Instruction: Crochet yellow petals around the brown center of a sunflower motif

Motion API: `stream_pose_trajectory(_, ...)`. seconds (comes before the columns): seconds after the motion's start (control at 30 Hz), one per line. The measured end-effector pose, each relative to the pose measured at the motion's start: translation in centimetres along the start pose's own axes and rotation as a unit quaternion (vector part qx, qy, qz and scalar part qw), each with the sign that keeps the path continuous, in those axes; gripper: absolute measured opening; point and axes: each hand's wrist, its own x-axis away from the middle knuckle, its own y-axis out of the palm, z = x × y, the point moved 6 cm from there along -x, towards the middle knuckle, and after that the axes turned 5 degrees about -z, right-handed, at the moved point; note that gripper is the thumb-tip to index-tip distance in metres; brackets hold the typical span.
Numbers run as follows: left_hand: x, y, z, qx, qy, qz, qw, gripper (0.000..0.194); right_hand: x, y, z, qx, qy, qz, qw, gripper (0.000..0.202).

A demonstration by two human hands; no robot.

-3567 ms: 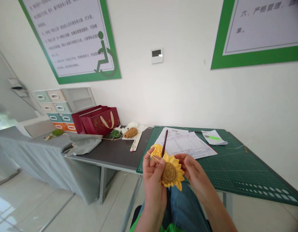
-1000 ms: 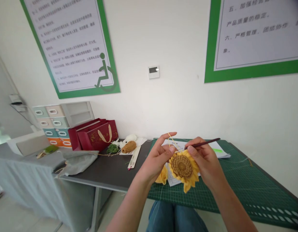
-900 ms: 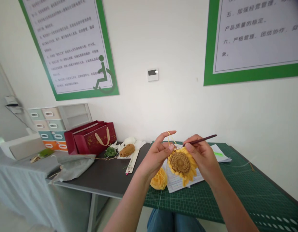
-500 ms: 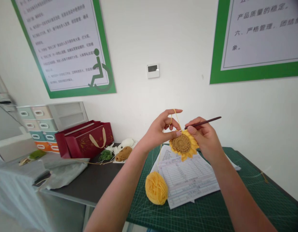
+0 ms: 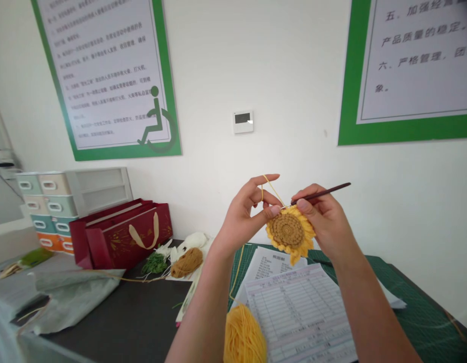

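Note:
Between my hands hangs a crocheted sunflower [image 5: 287, 231] with a brown round centre and yellow petals. My left hand [image 5: 252, 209] pinches its upper left edge between thumb and finger, the index finger stretched out with yellow yarn [image 5: 272, 187] looped over it. With my right hand [image 5: 321, 214] I hold a crochet hook [image 5: 326, 192] with a dark handle, and the thumb also touches the flower's right edge. The hook's thin metal tip meets the yarn at the flower's top. A yellow yarn ball [image 5: 244, 337] lies below, its strand running up behind my left forearm.
Printed sheets [image 5: 301, 307] lie on a green cutting mat [image 5: 426, 322]. To the left are a brown yarn ball [image 5: 187, 262], green yarn [image 5: 155, 264], a white yarn ball [image 5: 195, 241], a dark red gift bag [image 5: 123, 232], small drawers [image 5: 48, 212] and grey cloth [image 5: 72, 297].
The view has tilted, so the table things sit lower. The sunflower faces me more fully, and the yarn from my left index finger slants more toward the hook tip.

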Motion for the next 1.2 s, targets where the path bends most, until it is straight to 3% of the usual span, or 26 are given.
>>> stream_pose_trajectory(0.23, 1.1, -0.6, -2.4, 0.035, -0.014, 0.064, 0.997, 0.053, 0.3, -0.6, 2.4, -0.048, 0.022, 0.032, 0.998, 0.021)
stream_pose_trajectory(0.4, 1.6, -0.2, -3.3, 0.041, -0.004, 0.099, 0.994, 0.047, 0.1, -0.7, 3.3, -0.059, 0.004, 0.018, 0.998, 0.020)
stream_pose_trajectory(0.57, 1.6, 0.0, -2.3, 0.062, 0.009, 0.107, 0.992, 0.055, 0.2, -0.2, 2.5, -0.036, -0.016, -0.020, 0.999, 0.014)
stream_pose_trajectory(0.67, 1.9, -0.4, -1.7, 0.156, -0.002, 0.133, 0.979, 0.055, 0.5, 0.4, 2.0, -0.027, -0.006, -0.040, 0.999, 0.011)
stream_pose_trajectory(0.73, 2.3, -1.1, -1.4, 0.166, 0.002, 0.176, 0.970, 0.041, 0.7, 0.7, 2.0, -0.027, 0.013, -0.048, 0.998, 0.010)
stream_pose_trajectory(0.8, 2.6, -1.6, -0.9, 0.137, 0.009, 0.197, 0.971, 0.021, 0.9, 0.8, 2.2, -0.035, 0.039, -0.061, 0.997, 0.012)
stream_pose_trajectory(0.9, 2.7, -2.1, -0.5, 0.068, 0.010, 0.185, 0.980, 0.054, 1.1, 0.7, 2.4, -0.055, 0.070, -0.079, 0.993, 0.016)
stream_pose_trajectory(0.97, 2.7, -2.5, -0.2, -0.009, 0.012, 0.189, 0.982, 0.055, 1.2, 0.5, 2.3, -0.061, 0.075, -0.080, 0.992, 0.017)
stream_pose_trajectory(1.1, 2.6, -2.7, 0.0, -0.137, 0.010, 0.202, 0.970, 0.033, 1.2, 0.4, 1.6, -0.038, 0.056, -0.068, 0.995, 0.016)
stream_pose_trajectory(1.17, 2.4, -2.0, -0.1, -0.150, 0.005, 0.180, 0.972, 0.013, 1.2, 0.5, 1.2, -0.026, 0.051, -0.056, 0.997, 0.018)
stream_pose_trajectory(1.2, 2.3, -1.5, -0.2, -0.136, 0.001, 0.162, 0.977, 0.013, 1.3, 0.6, 1.0, -0.023, 0.052, -0.046, 0.997, 0.019)
